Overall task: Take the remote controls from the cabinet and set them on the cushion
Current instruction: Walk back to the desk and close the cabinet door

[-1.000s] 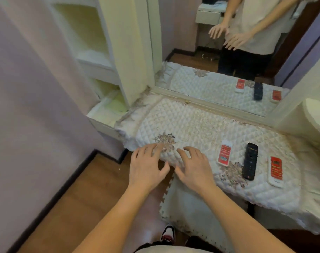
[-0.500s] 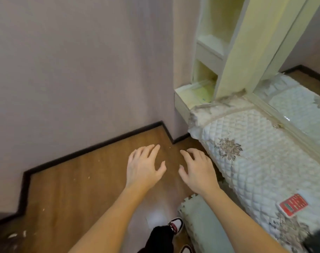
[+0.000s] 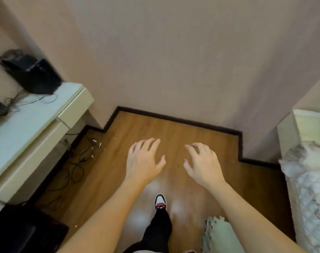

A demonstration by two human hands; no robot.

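Observation:
My left hand point(image 3: 143, 161) and my right hand point(image 3: 204, 164) hover side by side over the wooden floor point(image 3: 173, 128), palms down, fingers spread and loosely bent, holding nothing. The white quilted cushion point(image 3: 308, 181) shows only as a strip at the right edge. No remote control is in view. A pale cabinet point(image 3: 33, 132) stands at the left edge.
A black speaker point(image 3: 30, 73) and thin cables sit on the cabinet top. Loose black cables point(image 3: 73, 161) lie on the floor beneath it. A pink wall point(image 3: 173, 52) is straight ahead. My shoe point(image 3: 160, 202) and a pale foam mat point(image 3: 221, 236) are below my arms.
The view has swung left, away from the cushion with its remotes, toward the wall and the left cabinet. Both hands stay empty and have drifted slightly apart.

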